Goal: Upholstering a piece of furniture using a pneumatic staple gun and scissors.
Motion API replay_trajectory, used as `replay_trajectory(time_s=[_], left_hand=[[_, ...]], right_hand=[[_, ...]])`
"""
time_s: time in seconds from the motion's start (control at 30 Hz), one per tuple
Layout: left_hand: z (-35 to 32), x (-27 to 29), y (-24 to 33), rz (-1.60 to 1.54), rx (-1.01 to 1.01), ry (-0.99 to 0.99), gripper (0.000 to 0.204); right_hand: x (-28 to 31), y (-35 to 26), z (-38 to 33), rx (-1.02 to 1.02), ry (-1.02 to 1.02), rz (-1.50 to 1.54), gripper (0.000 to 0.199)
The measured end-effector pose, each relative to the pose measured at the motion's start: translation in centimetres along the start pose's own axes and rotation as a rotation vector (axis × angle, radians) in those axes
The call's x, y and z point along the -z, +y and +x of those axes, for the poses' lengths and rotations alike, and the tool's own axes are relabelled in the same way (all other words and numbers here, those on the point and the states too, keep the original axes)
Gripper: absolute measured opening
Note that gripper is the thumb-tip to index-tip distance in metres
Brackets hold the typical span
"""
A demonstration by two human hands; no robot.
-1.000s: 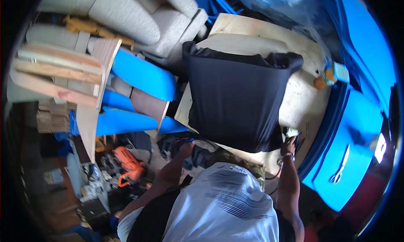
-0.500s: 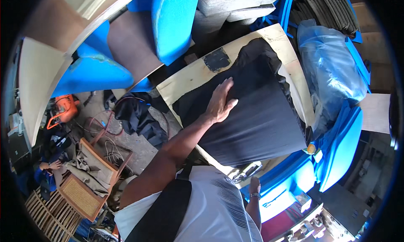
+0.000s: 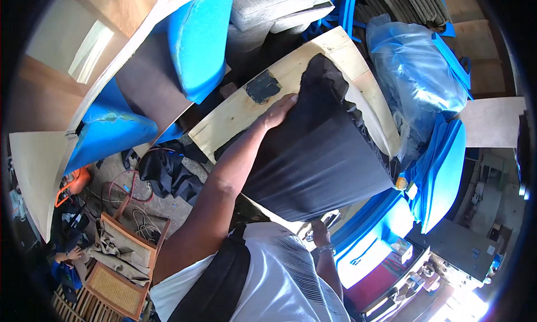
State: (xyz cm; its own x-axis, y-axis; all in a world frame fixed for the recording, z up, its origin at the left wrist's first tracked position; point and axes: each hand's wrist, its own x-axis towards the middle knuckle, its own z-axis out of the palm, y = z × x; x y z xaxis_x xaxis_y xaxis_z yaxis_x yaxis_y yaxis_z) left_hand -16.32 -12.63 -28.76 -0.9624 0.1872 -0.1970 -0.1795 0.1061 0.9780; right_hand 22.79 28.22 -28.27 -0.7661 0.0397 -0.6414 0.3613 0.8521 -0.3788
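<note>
A black cloth (image 3: 319, 154) lies over a broad flat piece on the pale wooden board (image 3: 235, 118), its far and right edges ragged and bunched. My left hand (image 3: 278, 111) is at the cloth's far left edge, its fingers closed there and partly hidden. Low at the near edge, my right hand (image 3: 320, 232), with a band at the wrist, is closed at a silver-and-black hand tool (image 3: 331, 218). The tool's exact kind is too small to make out. Right of the cloth, a strip of whitish material (image 3: 361, 112) shows on the board.
Blue padded pieces (image 3: 201, 39) stand at the far left; more blue panels (image 3: 439, 176) lean at the right. A plastic-wrapped bundle (image 3: 414, 70) sits behind them. Lower left are a wooden chair frame (image 3: 117, 288), red hose, an orange machine (image 3: 78, 182) and another person's hand (image 3: 71, 255).
My left hand has gone from lying spread on the cloth to its far left edge, with the fingers closing. My right hand has come up closer to the tool. The whole view has shifted.
</note>
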Motion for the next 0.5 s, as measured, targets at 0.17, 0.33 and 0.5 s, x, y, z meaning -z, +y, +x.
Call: replay_trajectory(time_s=[0.17,0.33,0.5], left_hand=[[-0.4,0.0,-5.9,0.278,0.034,0.237,0.067],[-0.9,0.6,-9.9,-0.121,0.657,-0.156,0.083],[-1.8,-0.4,-4.1,-0.356,0.666,-0.123,0.088]], right_hand=[[1.4,5.6,1.3,-0.150,0.337,0.179,0.046],[6.4,4.0,5.4,-0.268,0.649,1.055,0.077],[10.8,-1.5,9.2,-0.235,0.578,1.289,0.113]])
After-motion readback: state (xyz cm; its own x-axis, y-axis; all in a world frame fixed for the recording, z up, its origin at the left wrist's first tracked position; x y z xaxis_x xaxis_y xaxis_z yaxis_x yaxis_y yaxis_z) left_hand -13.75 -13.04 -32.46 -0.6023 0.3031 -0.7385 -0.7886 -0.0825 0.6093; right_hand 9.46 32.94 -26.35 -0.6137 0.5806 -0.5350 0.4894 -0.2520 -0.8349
